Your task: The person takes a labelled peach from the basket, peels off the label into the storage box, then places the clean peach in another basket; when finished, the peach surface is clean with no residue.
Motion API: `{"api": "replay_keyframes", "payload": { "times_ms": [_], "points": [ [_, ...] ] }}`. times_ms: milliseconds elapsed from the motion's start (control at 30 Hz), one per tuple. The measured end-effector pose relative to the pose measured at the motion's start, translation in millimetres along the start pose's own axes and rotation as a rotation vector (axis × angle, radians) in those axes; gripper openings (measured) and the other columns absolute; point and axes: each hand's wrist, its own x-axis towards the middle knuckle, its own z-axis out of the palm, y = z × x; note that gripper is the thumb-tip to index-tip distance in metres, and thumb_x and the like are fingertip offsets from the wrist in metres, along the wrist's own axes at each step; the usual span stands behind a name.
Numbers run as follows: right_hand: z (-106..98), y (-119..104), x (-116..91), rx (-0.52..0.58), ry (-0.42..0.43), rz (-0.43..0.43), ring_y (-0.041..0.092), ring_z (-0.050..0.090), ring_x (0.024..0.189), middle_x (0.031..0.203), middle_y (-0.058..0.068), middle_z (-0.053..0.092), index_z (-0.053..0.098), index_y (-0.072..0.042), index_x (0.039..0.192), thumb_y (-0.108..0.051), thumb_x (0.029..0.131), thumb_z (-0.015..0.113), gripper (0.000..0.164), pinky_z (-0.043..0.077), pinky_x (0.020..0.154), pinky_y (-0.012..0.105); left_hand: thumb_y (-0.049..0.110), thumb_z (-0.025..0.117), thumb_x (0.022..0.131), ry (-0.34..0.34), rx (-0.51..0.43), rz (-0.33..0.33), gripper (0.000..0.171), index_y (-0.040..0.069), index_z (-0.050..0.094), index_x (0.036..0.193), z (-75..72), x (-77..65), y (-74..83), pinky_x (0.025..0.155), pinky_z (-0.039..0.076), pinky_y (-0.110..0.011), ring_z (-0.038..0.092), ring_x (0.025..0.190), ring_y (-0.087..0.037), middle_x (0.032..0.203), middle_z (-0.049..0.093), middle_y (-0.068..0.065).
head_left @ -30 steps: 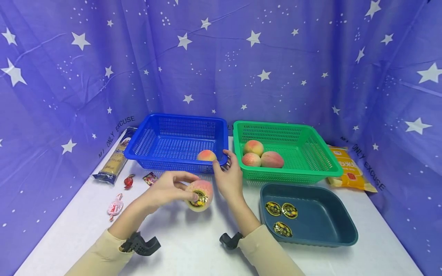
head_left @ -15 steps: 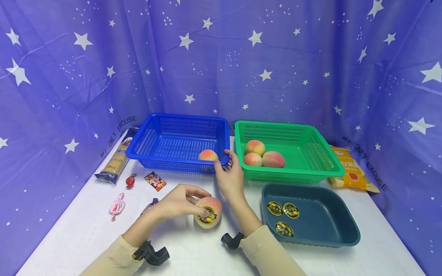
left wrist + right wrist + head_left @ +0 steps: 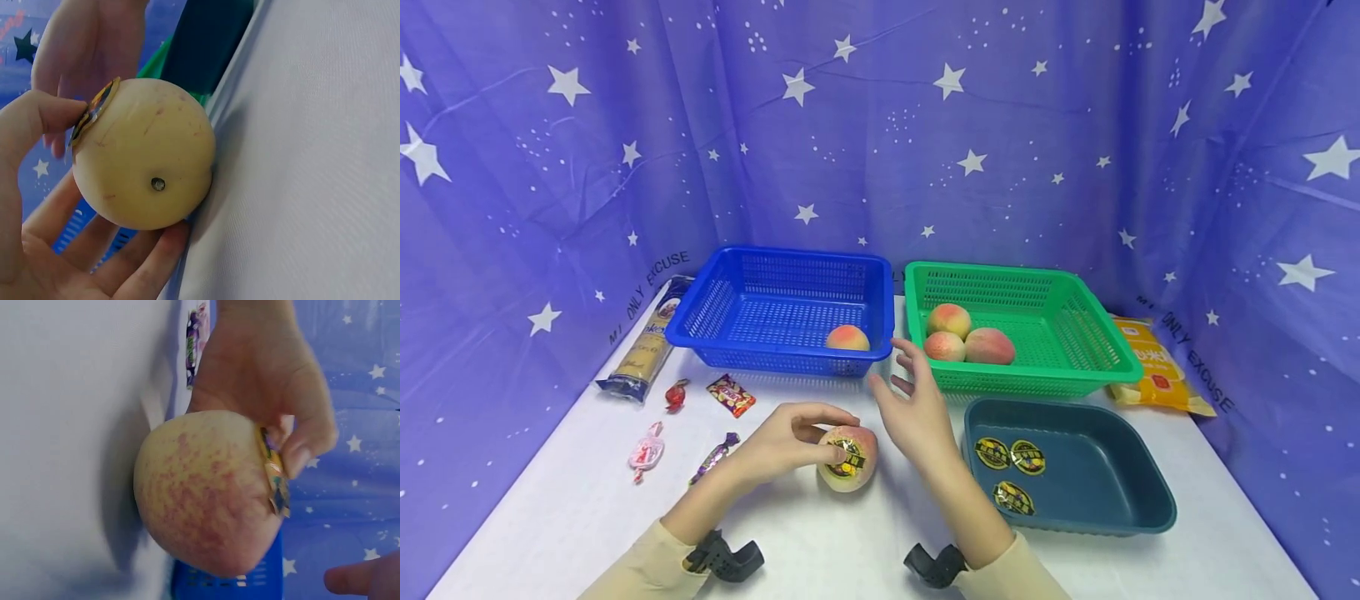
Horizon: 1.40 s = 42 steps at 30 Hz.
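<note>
My left hand [image 3: 778, 446] grips a peach [image 3: 848, 480] low over the white table, fingers curled behind it. The thumb presses on a round black-and-gold sticker [image 3: 853, 458] on the peach. In the left wrist view the peach [image 3: 147, 162] shows its pale side with a small dark stem spot. The sticker's edge stands partly away from the skin in the right wrist view, where the peach [image 3: 206, 494] looks red-speckled. Just right of the peach, my right hand [image 3: 921, 421] hovers with loosely spread fingers, holding nothing, apart from the blue basket [image 3: 778, 354].
One peach [image 3: 847, 338] lies in the blue basket. Several peaches [image 3: 989, 346] sit in the green basket [image 3: 1037, 379]. A dark teal tray [image 3: 1090, 483] holds three stickers [image 3: 1013, 498]. Wrapped candies [image 3: 731, 395], a pasta packet [image 3: 647, 350] and a yellow packet [image 3: 1161, 367] lie around.
My left hand brought the peach down and slightly right, nearer the table, then held it there. My right hand left the blue basket's rim and moved back toward the peach.
</note>
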Motion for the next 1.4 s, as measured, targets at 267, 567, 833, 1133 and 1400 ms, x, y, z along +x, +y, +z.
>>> {"api": "replay_keyframes", "payload": {
  "times_ms": [267, 567, 833, 1133, 1400],
  "points": [
    [-22.1, 12.4, -19.9, -0.123, -0.141, -0.263, 0.023, 0.070, 0.132, 0.132, -0.001, 0.074, 0.079, -0.017, 0.120, -0.012, 0.100, 0.080, 0.021, 0.064, 0.109, 0.047, 0.022, 0.081, 0.099, -0.030, 0.034, -0.002, 0.044, 0.015, 0.076, 0.143, -1.6, 1.0, -0.9, 0.102, 0.061, -0.030, 0.078, 0.120, -0.024, 0.147, 0.075, -0.008],
    [-24.2, 21.9, -26.1, -0.285, -0.392, -0.499, 0.014, 0.060, 0.131, 0.134, -0.013, 0.069, 0.078, -0.025, 0.129, -0.020, 0.099, 0.083, 0.031, 0.057, 0.107, 0.045, 0.010, 0.087, 0.090, -0.126, -0.038, 0.027, 0.069, 0.007, 0.064, 0.154, -2.8, -1.3, -0.1, 0.105, 0.065, -0.033, 0.074, 0.129, -0.033, 0.151, 0.070, -0.018],
    [-18.2, 21.2, -29.0, -0.392, -0.419, -0.522, 0.010, 0.052, 0.128, 0.136, -0.012, 0.066, 0.079, -0.025, 0.125, -0.019, 0.099, 0.084, 0.027, 0.054, 0.103, 0.037, 0.007, 0.091, 0.085, -0.144, -0.028, 0.037, 0.078, 0.007, 0.060, 0.156, -2.3, -3.8, -0.9, 0.106, 0.065, -0.033, 0.072, 0.133, -0.031, 0.153, 0.067, -0.018],
    [-16.9, 11.9, -31.2, -0.451, -0.359, -0.607, 0.009, 0.059, 0.112, 0.113, -0.012, 0.072, 0.078, -0.020, 0.119, -0.016, 0.095, 0.087, 0.026, 0.057, 0.098, 0.032, 0.007, 0.092, 0.083, -0.114, -0.040, 0.005, 0.083, 0.009, 0.059, 0.158, -2.6, -4.5, -3.8, 0.106, 0.064, -0.033, 0.072, 0.135, -0.033, 0.157, 0.065, -0.015],
    [-39.4, -4.1, -28.0, -0.439, -0.504, -0.522, 0.005, 0.065, 0.088, 0.099, -0.011, 0.074, 0.079, -0.017, 0.115, -0.005, 0.099, 0.077, 0.020, 0.062, 0.080, 0.028, 0.006, 0.092, 0.084, -0.113, -0.028, 0.020, 0.078, 0.010, 0.062, 0.156, -1.9, -3.3, -5.6, 0.107, 0.064, -0.033, 0.072, 0.132, -0.032, 0.156, 0.065, -0.015]
  ]
}}
